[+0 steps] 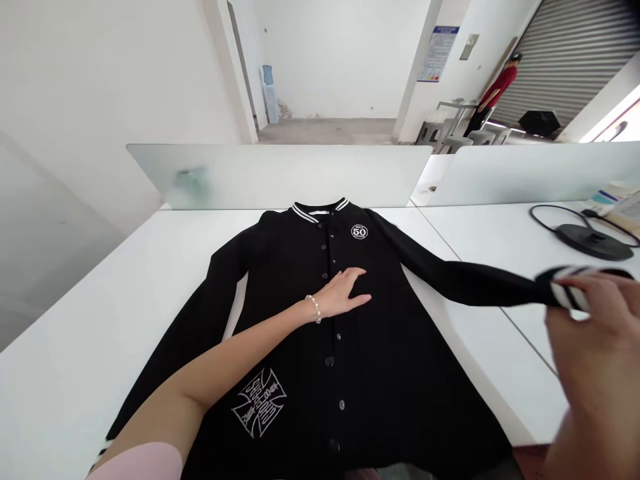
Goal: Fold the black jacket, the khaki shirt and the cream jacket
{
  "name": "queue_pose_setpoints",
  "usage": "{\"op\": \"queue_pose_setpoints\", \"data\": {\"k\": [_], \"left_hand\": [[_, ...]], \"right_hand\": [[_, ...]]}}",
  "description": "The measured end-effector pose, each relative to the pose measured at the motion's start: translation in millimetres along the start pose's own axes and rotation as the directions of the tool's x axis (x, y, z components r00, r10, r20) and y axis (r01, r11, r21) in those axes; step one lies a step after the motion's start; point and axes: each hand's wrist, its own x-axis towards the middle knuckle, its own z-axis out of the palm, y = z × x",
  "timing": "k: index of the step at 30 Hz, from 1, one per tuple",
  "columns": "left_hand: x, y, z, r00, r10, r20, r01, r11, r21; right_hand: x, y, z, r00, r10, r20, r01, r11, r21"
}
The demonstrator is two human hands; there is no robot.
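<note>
A black jacket (380,373) with snap buttons lies front up on the white table, its collar away from me. White stripes edge the collar and cuffs; a round "50" patch sits on the chest and a cross-shaped emblem near the lower left. My left hand (344,293), with a beaded bracelet at the wrist, rests on the jacket front with fingers and thumb apart. At the right, my right hand (595,320) grips the striped cuff (567,288) and holds that sleeve stretched sideways. The other sleeve runs down toward the lower left.
Frosted glass dividers (300,175) stand along the back of the white table (65,333). A black round base with a cable (593,240) lies at the right, near a box (620,207). Beyond are stools, a water dispenser (270,97) and a person in red (500,87).
</note>
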Motion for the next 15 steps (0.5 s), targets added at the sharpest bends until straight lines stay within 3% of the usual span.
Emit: {"op": "queue_pose_setpoints", "data": {"k": [2, 4, 6, 8, 10, 11, 13, 15], "left_hand": [[1.7, 15.7, -3.5, 0.994, -0.007, -0.108, -0.013, 0.983, -0.180], [1.3, 30.3, -6.4, 0.984, 0.019, -0.178, -0.077, 0.942, -0.327], [-2.4, 38.1, -8.2, 0.974, 0.059, -0.221, -0.144, 0.907, -0.396], [-10.0, 35.8, -8.3, 0.969, 0.079, -0.232, -0.171, 0.897, -0.408], [-21.1, 24.7, -7.0, 0.971, 0.026, -0.239, -0.134, 0.884, -0.447], [-27.4, 17.6, -6.4, 0.972, -0.034, -0.231, -0.086, 0.867, -0.492], [-40.4, 4.3, -6.8, 0.966, -0.189, -0.179, 0.047, 0.804, -0.593], [-51.1, -3.3, -10.4, 0.957, -0.281, -0.074, 0.167, 0.739, -0.652]], "right_hand": [[35.9, -58.4, -8.7, 0.993, -0.119, -0.007, 0.118, 0.975, 0.189], [54.1, -118.0, -16.3, 0.941, -0.339, -0.015, 0.319, 0.869, 0.379], [55.6, -168.8, -20.8, 0.859, -0.512, 0.012, 0.417, 0.711, 0.566], [48.1, -203.2, -21.8, 0.744, -0.666, 0.054, 0.425, 0.533, 0.732], [40.5, -218.3, -18.6, 0.678, -0.729, 0.092, 0.315, 0.402, 0.860], [38.8, -218.8, -14.8, 0.678, -0.726, 0.117, 0.233, 0.363, 0.902], [41.1, -207.8, -0.8, 0.721, -0.670, 0.177, 0.092, 0.347, 0.933], [49.1, -185.9, 23.8, 0.770, -0.583, 0.260, 0.018, 0.427, 0.904]]}}
